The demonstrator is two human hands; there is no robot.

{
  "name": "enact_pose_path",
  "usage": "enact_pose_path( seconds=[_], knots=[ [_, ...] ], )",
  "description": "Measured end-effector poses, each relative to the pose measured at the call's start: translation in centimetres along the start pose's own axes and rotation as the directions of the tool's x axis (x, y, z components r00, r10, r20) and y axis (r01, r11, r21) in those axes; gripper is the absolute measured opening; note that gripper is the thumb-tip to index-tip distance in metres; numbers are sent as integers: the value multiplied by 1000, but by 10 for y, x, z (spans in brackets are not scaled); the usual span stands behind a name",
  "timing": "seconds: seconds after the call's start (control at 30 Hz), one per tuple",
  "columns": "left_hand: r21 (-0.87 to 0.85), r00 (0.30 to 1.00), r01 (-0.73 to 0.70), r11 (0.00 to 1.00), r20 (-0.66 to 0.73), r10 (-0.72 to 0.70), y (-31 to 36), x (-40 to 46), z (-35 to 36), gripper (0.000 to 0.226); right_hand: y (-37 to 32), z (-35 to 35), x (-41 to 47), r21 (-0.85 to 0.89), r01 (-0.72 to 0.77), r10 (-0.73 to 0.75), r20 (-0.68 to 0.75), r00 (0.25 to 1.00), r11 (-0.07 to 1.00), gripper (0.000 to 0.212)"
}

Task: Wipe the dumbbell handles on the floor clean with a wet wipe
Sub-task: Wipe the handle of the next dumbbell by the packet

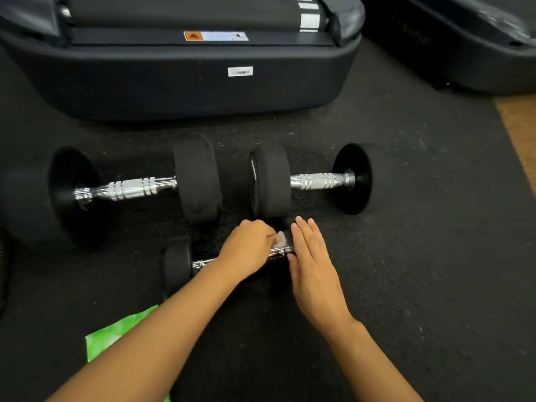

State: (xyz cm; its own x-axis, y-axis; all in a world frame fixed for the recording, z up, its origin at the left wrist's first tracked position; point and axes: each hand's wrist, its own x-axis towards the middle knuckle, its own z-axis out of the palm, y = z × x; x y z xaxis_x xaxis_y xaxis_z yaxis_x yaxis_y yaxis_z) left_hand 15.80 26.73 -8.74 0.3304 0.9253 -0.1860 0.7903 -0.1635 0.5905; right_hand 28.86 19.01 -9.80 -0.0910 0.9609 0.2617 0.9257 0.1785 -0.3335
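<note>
1. At my far left, a large dumbbell with black round rubber heads and a ridged chrome handle (130, 188) lies on the dark speckled rubber floor mat (420, 256), its bar running left to right.
2. Low on the left, a bright green plastic wipe packet (116, 335) lies flat on the mat, partly hidden under my left forearm.
3. Nearest me lies a small dumbbell with black heads and a thin chrome bar (203, 264). Only its left head and a short stretch of bar show; the right end is hidden behind my hands.
4. My left hand (249, 250) is curled over that bar, fingers bunched round a white wet wipe (280, 237) whose crumpled edge pokes out at the fingertips, pressed against the handle.
5. My right hand (313, 262) has fingers straight and together, palm toward the small dumbbell's right end, thumb touching the bar. It grips nothing.
6. Behind the hands, a second large black-headed dumbbell with a chrome handle (319, 181) lies just right of the first, their inner heads near each other.
7. Farther back stands a black treadmill base (174, 76) with a white sticker.
</note>
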Motion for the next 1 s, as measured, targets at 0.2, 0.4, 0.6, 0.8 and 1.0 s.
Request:
enact_pose_path(
  seconds=[0.2, 0.4, 0.6, 0.8, 1.0],
  knots=[
    [209, 816, -398, 893, -364, 449, -16, -39, 35, 29, 3, 2, 0, 93, 9, -11, 24, 1000, 996, 50],
    [320, 694, -483, 815, -427, 580, -27, -36, 55, 28, 1, 6, -1, 80, -6, 8, -32, 999, 997, 49],
    [306, 695, -469, 829, -452, 560, -37, -45, 49, 29, 5, 0, -1, 60, 14, -16, 38, 999, 998, 50],
    [276, 747, -471, 838, -381, 545, -20, -38, 45, 32, 4, -3, 0, 45, 25, -28, 53, 998, 999, 51],
    [206, 841, -363, 909, -346, 415, -16, -51, 15, 38, 11, -37, 12, 44, 158, -163, 153, 975, 986, 57]
  ],
)
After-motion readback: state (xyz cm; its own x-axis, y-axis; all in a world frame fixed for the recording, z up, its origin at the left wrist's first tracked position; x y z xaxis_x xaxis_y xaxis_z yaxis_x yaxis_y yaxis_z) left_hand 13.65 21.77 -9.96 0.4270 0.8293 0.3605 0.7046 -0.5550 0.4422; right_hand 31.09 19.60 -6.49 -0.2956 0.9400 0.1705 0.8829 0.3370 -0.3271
